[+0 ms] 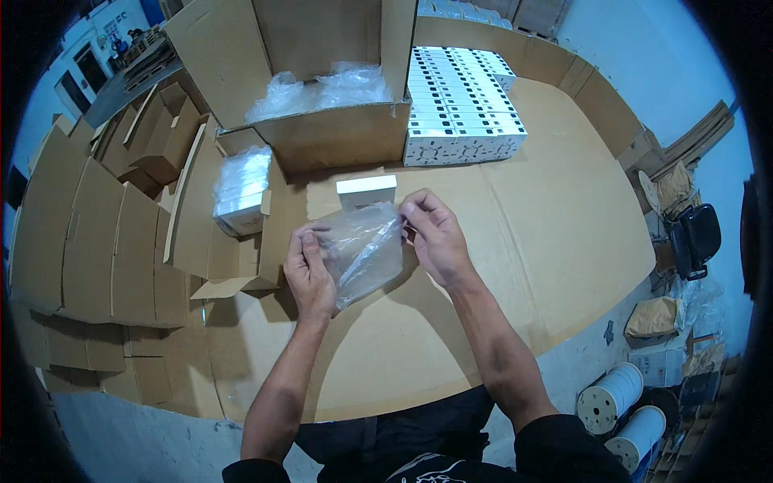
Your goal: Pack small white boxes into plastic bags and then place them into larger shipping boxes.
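A clear plastic bag (364, 256) hangs between my two hands over the cardboard-covered table. My left hand (310, 274) grips its left side, the thumb lying on top. At the bag's upper right corner, my right hand (435, 233) pinches the edge between thumb and fingers. Just beyond the bag is a small white box (366, 191), its lower part covered by the bag. To the left, an open carton (241, 262) holds a row of plastic-wrapped boxes (243, 185).
Behind stands a large open carton (346, 137) with loose clear plastic bags (330, 87). Printed white boxes (467, 113) are stacked in rows at the back right. Folded cartons (105, 233) crowd the left side. Cable spools (612, 398) sit on the floor at right.
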`<state>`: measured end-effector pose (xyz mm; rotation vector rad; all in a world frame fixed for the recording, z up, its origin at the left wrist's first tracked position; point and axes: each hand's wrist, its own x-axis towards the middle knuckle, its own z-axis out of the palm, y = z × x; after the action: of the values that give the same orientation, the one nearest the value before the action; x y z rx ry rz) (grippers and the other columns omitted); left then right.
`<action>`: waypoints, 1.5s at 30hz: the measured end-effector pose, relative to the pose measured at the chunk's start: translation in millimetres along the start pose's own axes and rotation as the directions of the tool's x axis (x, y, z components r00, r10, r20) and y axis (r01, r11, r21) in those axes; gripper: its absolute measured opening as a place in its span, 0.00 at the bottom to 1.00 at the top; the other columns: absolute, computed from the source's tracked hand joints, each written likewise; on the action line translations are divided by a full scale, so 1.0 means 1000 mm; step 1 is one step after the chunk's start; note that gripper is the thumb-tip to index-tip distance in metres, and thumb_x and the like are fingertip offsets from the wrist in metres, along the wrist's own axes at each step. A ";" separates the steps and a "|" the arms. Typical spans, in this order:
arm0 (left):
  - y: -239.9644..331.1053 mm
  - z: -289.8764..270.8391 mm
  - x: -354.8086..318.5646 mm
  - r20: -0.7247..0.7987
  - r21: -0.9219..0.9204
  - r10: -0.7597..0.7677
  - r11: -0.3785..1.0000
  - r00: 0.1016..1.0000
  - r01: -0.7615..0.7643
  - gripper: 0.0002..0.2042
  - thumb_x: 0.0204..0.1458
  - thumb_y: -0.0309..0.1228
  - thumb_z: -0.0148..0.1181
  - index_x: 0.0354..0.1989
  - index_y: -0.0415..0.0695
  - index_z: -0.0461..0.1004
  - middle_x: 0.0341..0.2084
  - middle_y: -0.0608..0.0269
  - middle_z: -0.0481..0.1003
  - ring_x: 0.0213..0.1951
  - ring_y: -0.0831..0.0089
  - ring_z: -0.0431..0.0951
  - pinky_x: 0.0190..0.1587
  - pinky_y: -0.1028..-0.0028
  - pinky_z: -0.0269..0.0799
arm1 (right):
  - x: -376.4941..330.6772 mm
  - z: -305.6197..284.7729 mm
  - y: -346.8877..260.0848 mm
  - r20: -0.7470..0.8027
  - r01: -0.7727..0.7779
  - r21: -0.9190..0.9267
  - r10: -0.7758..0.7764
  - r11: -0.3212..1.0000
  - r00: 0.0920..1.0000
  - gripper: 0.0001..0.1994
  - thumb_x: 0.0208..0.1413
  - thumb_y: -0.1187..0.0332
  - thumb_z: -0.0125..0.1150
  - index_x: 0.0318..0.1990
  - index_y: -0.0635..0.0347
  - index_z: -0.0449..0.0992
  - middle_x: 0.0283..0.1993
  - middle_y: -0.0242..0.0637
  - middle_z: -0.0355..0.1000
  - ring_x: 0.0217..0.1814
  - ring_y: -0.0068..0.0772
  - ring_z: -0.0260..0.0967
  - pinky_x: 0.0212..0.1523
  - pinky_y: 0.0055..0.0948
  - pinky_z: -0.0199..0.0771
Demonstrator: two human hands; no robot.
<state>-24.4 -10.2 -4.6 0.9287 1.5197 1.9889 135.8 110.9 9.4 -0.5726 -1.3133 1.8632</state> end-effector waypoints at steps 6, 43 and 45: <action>-0.002 -0.002 0.000 -0.008 0.064 0.023 0.998 1.000 -0.022 0.16 0.73 0.41 0.42 0.46 0.43 0.74 0.35 0.71 0.72 0.32 0.85 0.69 0.34 0.83 0.68 | -0.009 0.031 0.009 -0.115 0.006 -0.339 -0.048 0.941 0.992 0.14 0.70 0.61 0.57 0.37 0.63 0.73 0.25 0.28 0.69 0.26 0.14 0.62 0.27 0.22 0.64; 0.013 -0.003 0.006 0.277 0.429 -0.396 0.866 0.875 0.256 0.26 0.47 0.29 0.75 0.55 0.37 0.72 0.40 0.54 0.82 0.31 0.72 0.82 0.29 0.71 0.79 | -0.011 0.009 -0.023 0.312 0.497 -0.862 -0.673 0.096 0.671 0.10 0.41 0.80 0.74 0.32 0.60 0.79 0.41 0.37 0.72 0.45 0.39 0.70 0.46 0.37 0.72; 0.013 -0.003 0.007 0.275 0.429 -0.403 0.864 0.873 0.263 0.26 0.47 0.30 0.75 0.54 0.37 0.73 0.39 0.55 0.82 0.28 0.73 0.81 0.28 0.71 0.78 | -0.012 0.010 -0.026 0.346 0.500 -0.862 -0.630 0.079 0.695 0.10 0.41 0.79 0.74 0.31 0.61 0.78 0.39 0.37 0.72 0.45 0.39 0.70 0.46 0.37 0.71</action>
<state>-30.6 -11.1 8.8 1.0188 1.7375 1.2182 144.1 100.4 36.2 -0.5472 -2.0840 0.2109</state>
